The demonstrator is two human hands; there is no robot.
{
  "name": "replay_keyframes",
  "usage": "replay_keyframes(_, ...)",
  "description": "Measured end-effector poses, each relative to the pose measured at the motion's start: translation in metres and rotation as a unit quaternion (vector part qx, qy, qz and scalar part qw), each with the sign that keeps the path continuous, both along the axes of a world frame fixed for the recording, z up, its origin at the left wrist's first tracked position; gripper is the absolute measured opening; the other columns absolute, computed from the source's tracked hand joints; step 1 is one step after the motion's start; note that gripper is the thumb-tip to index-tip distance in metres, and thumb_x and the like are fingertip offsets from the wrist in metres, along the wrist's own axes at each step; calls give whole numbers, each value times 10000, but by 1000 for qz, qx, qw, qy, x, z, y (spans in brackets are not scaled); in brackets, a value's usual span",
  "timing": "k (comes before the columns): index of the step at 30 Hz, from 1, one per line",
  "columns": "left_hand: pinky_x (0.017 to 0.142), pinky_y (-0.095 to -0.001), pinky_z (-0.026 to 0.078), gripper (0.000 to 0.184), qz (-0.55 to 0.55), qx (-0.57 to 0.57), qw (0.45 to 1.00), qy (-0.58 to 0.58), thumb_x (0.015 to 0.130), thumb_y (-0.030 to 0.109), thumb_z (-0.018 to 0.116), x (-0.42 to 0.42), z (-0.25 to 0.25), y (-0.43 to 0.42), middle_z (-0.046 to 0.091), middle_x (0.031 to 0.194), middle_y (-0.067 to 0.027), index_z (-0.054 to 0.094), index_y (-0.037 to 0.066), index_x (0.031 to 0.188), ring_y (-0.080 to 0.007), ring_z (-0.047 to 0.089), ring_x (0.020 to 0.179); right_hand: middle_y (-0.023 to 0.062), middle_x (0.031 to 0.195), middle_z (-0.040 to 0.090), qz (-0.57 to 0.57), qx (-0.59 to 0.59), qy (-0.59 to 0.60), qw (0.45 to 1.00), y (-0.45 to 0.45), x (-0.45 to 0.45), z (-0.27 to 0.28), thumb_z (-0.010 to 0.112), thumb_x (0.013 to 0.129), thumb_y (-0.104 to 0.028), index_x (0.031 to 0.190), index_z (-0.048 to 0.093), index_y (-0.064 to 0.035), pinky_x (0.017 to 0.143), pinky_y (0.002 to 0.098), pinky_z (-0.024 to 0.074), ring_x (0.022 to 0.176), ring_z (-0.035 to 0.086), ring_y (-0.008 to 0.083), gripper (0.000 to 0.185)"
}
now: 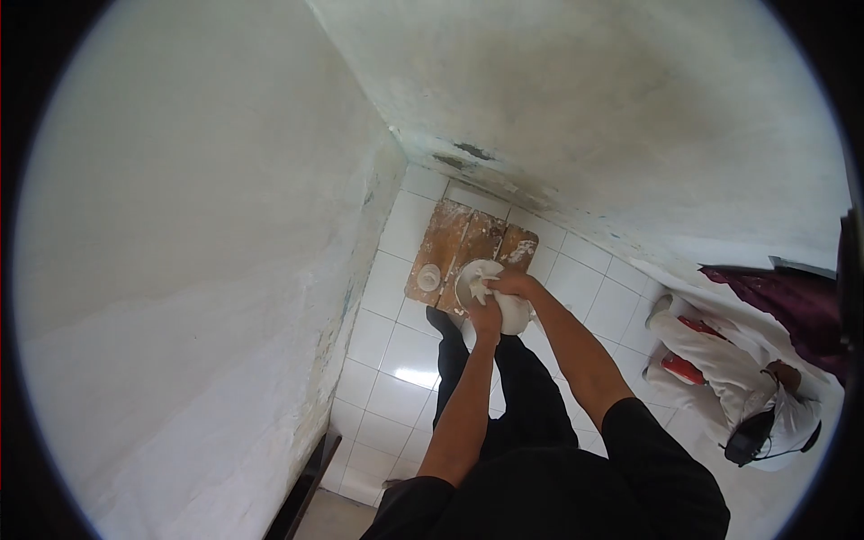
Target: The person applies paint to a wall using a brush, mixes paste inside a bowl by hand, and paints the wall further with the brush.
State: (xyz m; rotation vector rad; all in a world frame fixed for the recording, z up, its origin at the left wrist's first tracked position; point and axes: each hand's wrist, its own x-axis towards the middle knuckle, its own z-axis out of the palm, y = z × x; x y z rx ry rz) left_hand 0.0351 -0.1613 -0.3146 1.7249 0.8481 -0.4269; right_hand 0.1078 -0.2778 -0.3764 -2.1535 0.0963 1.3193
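Note:
A white, sticky-looking dough-like lump (480, 289) shows at the fingers of both hands, over a round bowl (463, 281) with a pale rim. My left hand (486, 315) reaches up from below, its fingers closed around the lump and partly covered in white. From the right, my right hand (515, 284) meets the lump with bent fingers, partly hidden. Beside and below the hands is a rounded white container or bag (515, 315); its kind is unclear. The bowl stands at the near edge of a brown wooden board (441, 236) smeared with white powder.
A small clear round container (429, 277) rests on the board's left part. White tiles (378, 337) cover the floor, and worn walls (360, 216) meet behind the board. Another person (729, 387) in white clothes is at right, near a dark red cloth (783, 306).

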Motion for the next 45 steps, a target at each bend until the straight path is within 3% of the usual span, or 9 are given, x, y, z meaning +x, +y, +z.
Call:
replay_keyframes(7, 874, -490, 464, 399, -18, 4, 1000, -4, 921, 231, 489, 1, 2, -12, 635, 1065, -312, 599, -80, 1144, -459, 611, 1011, 226, 1273, 595, 22, 7, 41, 999, -10, 6, -5, 564, 848, -648, 1303, 570, -17, 990, 379, 439, 1157, 584, 329, 778)
replay_keyframes(14, 871, -492, 462, 388, 28, 5, 1000, -8, 927, 222, 479, 2, 1, -22, 637, 1052, -308, 595, -84, 1135, -461, 612, 998, 222, 1253, 606, 16, 27, 36, 999, -14, 11, 12, 577, 851, -630, 1291, 581, -21, 974, 385, 449, 1146, 587, 330, 752)
replay_keyframes(17, 875, -489, 460, 383, 32, 1, 999, -12, 928, 214, 470, 2, 9, -22, 634, 1053, -310, 591, -87, 1131, -463, 609, 996, 229, 1242, 609, 10, 24, 44, 999, -10, 13, 16, 588, 849, -621, 1279, 590, -20, 958, 392, 460, 1132, 594, 336, 739)
replay_keyframes(19, 870, -488, 456, 371, 12, 64, 998, -21, 926, 200, 462, 2, 10, -26, 633, 1051, -311, 590, -88, 1123, -464, 608, 988, 239, 1130, 659, -8, 38, 2, 999, -10, 14, 20, 638, 802, -597, 1125, 679, 1, 909, 409, 484, 1068, 630, 352, 681)
replay_keyframes(22, 866, -487, 451, 360, 46, -5, 998, -36, 924, 189, 454, 0, 6, -28, 632, 1048, -311, 588, -86, 1114, -461, 607, 982, 236, 1146, 654, 26, 1, -3, 1000, -11, 15, 18, 653, 802, -579, 1155, 669, -15, 920, 407, 483, 1075, 627, 354, 666)
replay_keyframes(26, 845, -492, 454, 347, 59, 4, 998, -31, 924, 185, 451, -3, -1, -35, 636, 1018, -311, 595, -87, 1084, -466, 610, 961, 229, 1168, 647, 24, 14, -2, 1000, -15, 14, 4, 652, 803, -569, 1186, 657, -32, 931, 404, 481, 1087, 622, 355, 659)
replay_keyframes(28, 828, -495, 460, 340, 70, -14, 996, -44, 924, 185, 447, -5, -4, -37, 640, 985, -312, 600, -87, 1057, -473, 613, 936, 225, 1128, 664, 57, 43, -8, 997, -16, 15, 6, 643, 840, -551, 1179, 651, -18, 884, 400, 492, 1018, 646, 334, 632)
replay_keyframes(33, 821, -497, 463, 335, 61, 21, 997, -48, 923, 184, 451, 0, -1, -35, 641, 968, -313, 602, -89, 1043, -476, 615, 923, 222, 1113, 670, 25, 33, -13, 999, -11, 21, 27, 672, 798, -528, 1152, 673, -47, 902, 410, 494, 1040, 644, 356, 597)
replay_keyframes(45, 840, -496, 460, 360, 64, 38, 996, -43, 920, 192, 455, 3, 9, -29, 632, 1002, -326, 588, -102, 1080, -477, 611, 956, 225, 1073, 673, 66, 43, -68, 995, -8, 16, 0, 658, 818, -485, 1063, 702, -32, 882, 420, 492, 1000, 646, 371, 517)
